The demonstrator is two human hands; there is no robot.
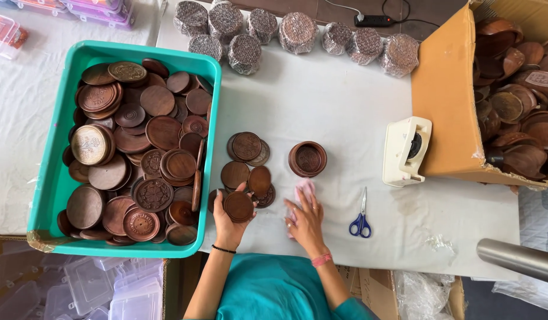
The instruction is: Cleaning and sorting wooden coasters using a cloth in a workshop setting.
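While the head view looks straight down on a white-covered table (333, 106), the person's left hand (229, 216) closes its fingers around a round, dark wooden disc (238, 206), smooth and flat, lifted at the near edge of a small loose pile of wooden discs (247, 163); about seven discs lie in that pile, some plain, some carved with ringed patterns. The right hand (305, 220) rests flat, fingers spread, pressing a soft pink cloth (305, 188) onto the table, gripping nothing else. Just beyond the cloth sits one short stack of carved round holders (308, 159) with a raised rim. At the left, a teal plastic tub (55, 178) is heaped with many more brown discs, too many to count, a few pale-faced. Along the far edge stand about nine stacks wrapped in crinkled clear film (297, 32). To the right lie one pair of blue-handled scissors (361, 220) and one cream tape dispenser (406, 151), beside a cardboard box (446, 95) full of wooden bowls.
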